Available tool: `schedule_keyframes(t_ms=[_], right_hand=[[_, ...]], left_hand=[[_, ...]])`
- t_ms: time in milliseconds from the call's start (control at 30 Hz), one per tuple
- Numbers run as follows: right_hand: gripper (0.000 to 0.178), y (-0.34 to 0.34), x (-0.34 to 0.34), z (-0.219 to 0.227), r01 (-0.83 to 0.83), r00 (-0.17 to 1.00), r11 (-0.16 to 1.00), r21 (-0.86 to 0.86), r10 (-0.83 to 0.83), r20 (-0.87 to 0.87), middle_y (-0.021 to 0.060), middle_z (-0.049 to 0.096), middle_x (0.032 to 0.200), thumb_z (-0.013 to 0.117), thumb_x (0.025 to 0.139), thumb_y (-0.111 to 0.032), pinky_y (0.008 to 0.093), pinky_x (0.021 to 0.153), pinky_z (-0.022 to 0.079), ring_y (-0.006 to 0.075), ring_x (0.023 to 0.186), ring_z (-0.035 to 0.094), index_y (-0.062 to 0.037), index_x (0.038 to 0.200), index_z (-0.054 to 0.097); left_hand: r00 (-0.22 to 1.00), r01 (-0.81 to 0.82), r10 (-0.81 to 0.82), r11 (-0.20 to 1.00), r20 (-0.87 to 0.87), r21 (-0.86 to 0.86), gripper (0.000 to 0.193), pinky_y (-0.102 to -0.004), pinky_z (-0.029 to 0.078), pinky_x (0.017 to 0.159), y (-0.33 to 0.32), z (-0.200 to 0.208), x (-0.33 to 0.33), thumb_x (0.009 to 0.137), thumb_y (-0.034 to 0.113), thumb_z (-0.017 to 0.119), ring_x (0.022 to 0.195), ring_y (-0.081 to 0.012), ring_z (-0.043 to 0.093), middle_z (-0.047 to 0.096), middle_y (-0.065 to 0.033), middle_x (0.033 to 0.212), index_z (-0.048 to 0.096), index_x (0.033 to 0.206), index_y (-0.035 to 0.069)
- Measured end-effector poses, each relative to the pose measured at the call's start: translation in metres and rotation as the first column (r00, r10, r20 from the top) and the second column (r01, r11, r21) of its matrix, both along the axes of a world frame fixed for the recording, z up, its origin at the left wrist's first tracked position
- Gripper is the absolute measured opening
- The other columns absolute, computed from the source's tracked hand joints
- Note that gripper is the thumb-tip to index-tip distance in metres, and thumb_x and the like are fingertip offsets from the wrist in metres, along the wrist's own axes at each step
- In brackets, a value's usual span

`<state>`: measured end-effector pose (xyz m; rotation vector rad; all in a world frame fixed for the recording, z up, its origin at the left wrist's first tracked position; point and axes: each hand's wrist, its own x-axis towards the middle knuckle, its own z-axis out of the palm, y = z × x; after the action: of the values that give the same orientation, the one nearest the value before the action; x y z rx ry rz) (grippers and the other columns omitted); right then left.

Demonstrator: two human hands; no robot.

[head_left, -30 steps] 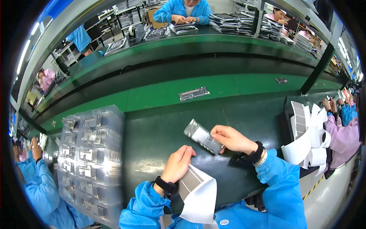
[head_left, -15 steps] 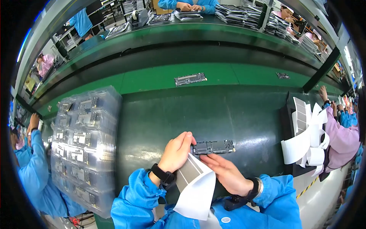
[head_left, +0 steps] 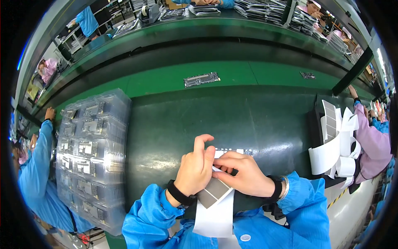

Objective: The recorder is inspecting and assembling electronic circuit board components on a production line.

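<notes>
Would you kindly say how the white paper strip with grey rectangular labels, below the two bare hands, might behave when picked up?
The white strip is probably floppy, since it bends and droops below the left hand and right hand. It looks light, being a thin sheet.

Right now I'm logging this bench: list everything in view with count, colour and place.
Label strip: one, grey on white, lower centre
Near circuit board: one, dark, centre, partly hidden
Farther circuit boards: two, dark, on green strip beyond
Clear trays: one stack, transparent, holding boards, left
Black box: one, black, right
Loose strips: several, white and grey, at black box
Worktable: one, dark green, centre
Flat stacks: several, black and white, on far bench
Tape dispenser: one, dark, on far bench
Co-workers: several, blue or pink clothing, around
Sleeves: two, blue, lower edge
Wristbands: two, black, lower centre
Bracelet: one, pale, beside right wristband
Left hand: one, bare, holding label strip
Right hand: one, bare, at label strip
</notes>
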<state>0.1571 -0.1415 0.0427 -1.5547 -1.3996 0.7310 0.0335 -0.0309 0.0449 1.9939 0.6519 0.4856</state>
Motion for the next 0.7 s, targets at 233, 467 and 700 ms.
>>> schedule_keyframes(t_ms=[233,467,700], right_hand=[[0.017,0.001,-0.008,-0.005,0.017,0.987,0.996,0.092,-0.032,0.16,0.0121,0.067,0.082,0.064,0.078,-0.006,0.0368,0.06,0.052,0.0293,0.073,0.066,-0.0048,0.096,0.065],[0.01,0.003,0.014,-0.009,-0.128,0.858,0.988,-0.087,0.067,-0.51,0.0059,0.064,0.091,0.064,0.085,-0.003,0.0265,0.07,0.054,0.0145,0.08,0.065,-0.0039,0.094,0.059],[0.012,-0.004,0.053,-0.026,0.232,0.574,0.968,-0.094,-0.214,-0.79,0.0093,0.063,0.087,0.062,0.085,0.002,0.0269,0.071,0.055,0.0143,0.077,0.064,0.0004,0.095,0.054]], left_hand=[[0.998,-0.061,0.051,0.974,0.048,0.22,0.032,-0.046,0.045,0.049,-0.002,-0.004,-0.001,0.098,0.029,0.041,0.058,-0.0386,0.061,0.059,-0.0155,0.058,0.042,0.117,0.004],[0.995,-0.03,0.044,0.989,-0.09,0.143,0.027,-0.0396,0.043,0.053,0.016,-0.013,0.002,0.098,0.028,0.043,0.059,-0.0335,0.061,0.059,-0.0157,0.063,0.055,0.107,0.005],[0.986,0.078,-0.123,0.938,-0.113,-0.337,0.031,-0.025,0.043,0.07,0.036,-0.041,0.007,0.098,0.026,0.046,0.077,-0.0093,0.052,0.06,-0.0016,0.08,0.064,0.098,0.002]])
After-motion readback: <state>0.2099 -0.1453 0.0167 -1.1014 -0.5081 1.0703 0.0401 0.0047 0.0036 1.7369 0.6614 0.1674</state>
